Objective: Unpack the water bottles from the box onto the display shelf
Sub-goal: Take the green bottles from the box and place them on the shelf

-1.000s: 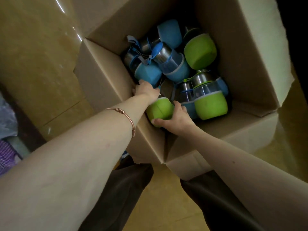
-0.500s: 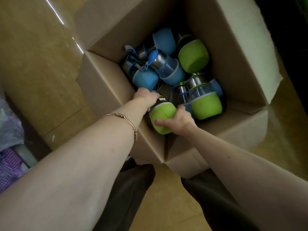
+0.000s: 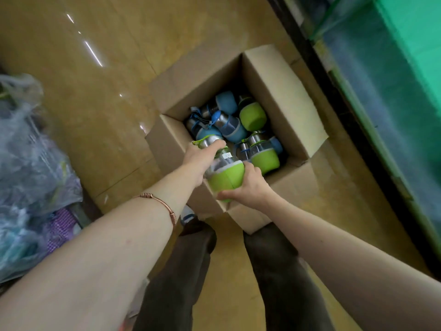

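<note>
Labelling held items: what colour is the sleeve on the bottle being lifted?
Lime green sleeve, clearest in the head view.

No text, brand or number can be read. The clear water bottle with green sleeve (image 3: pixel 224 172) carries a small white sticker (image 3: pixel 228 154), but its print is too blurred to make out.

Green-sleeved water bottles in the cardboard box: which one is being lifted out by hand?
The green-sleeved bottle at the box's near-left corner: the left hand grips its steel-capped top, the right hand its base. The other two green ones lie untouched.
</note>
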A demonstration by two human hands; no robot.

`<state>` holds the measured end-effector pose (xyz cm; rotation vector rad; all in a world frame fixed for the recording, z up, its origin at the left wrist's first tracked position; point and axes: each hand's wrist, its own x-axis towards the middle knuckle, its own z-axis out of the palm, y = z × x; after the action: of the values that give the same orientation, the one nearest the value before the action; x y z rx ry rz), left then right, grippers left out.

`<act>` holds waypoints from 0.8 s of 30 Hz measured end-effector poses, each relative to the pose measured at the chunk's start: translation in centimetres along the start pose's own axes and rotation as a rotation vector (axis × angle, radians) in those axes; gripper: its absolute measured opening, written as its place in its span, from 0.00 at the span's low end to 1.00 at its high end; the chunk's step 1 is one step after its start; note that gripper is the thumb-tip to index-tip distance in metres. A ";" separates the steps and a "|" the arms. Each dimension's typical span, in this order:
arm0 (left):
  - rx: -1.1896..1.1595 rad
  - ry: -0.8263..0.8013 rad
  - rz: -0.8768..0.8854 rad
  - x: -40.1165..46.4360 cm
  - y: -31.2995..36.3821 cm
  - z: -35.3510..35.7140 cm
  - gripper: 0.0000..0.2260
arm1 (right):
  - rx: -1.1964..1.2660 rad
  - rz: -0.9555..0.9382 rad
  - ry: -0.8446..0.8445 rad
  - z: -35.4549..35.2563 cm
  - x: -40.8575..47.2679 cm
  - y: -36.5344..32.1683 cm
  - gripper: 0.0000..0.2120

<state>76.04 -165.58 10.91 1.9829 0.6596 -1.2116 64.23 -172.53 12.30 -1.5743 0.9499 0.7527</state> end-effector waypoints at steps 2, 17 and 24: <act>0.071 -0.002 0.088 -3.2 1.6 -0.9 0.28 | 0.064 -0.011 0.020 -1.0 -2.8 -1.5 0.49; 0.261 -0.365 0.720 -25.6 10.2 -10.9 0.42 | 0.386 -0.179 0.426 -1.4 -24.5 -12.2 0.36; 0.229 -0.435 0.933 -36.9 10.9 -12.3 0.45 | 0.447 -0.282 0.579 -2.1 -35.5 -14.5 0.37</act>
<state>74.73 -164.85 51.26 1.7490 -0.5990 -1.0577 60.00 -166.86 50.01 -1.4946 1.1744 -0.1316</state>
